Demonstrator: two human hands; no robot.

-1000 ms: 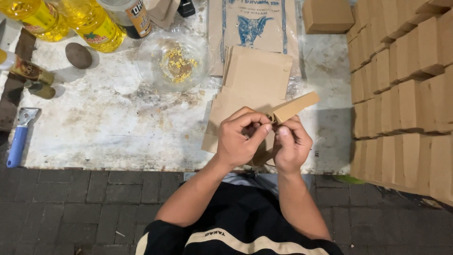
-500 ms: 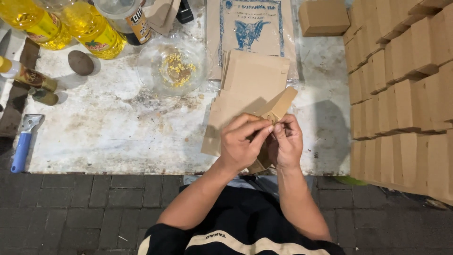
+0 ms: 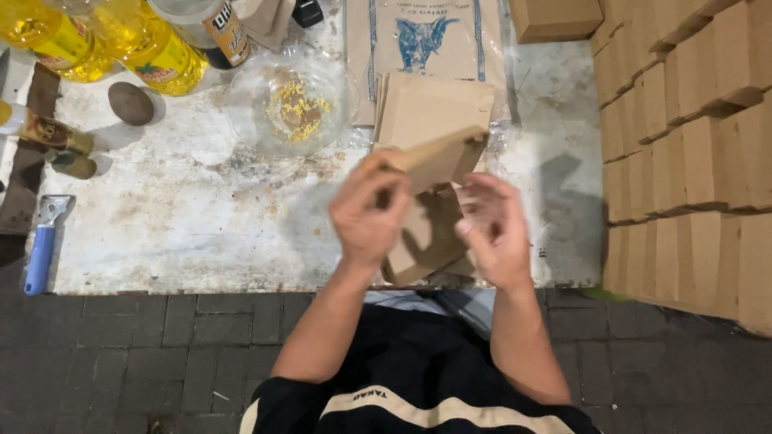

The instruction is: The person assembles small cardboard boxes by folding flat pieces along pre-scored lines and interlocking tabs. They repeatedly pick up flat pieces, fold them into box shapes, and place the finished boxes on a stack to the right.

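At frame centre, left hand (image 3: pixel 368 210) closed around one end of a flat brown cardboard piece (image 3: pixel 438 153), lifted and tilted over the stack of cardboard blanks (image 3: pixel 434 108) lying on the stained white table (image 3: pixel 185 217). Just right of it, right hand (image 3: pixel 492 229) blurred, fingers loosely spread and curled, near the cardboard piece but apparently not gripping it. Toward the upper left, a clear bowl (image 3: pixel 289 100) with yellow crumbs, oil bottles (image 3: pixel 153 48) and a blue-handled scraper (image 3: pixel 42 245) at the left edge; along the right edge, stacked folded boxes (image 3: pixel 691 161).
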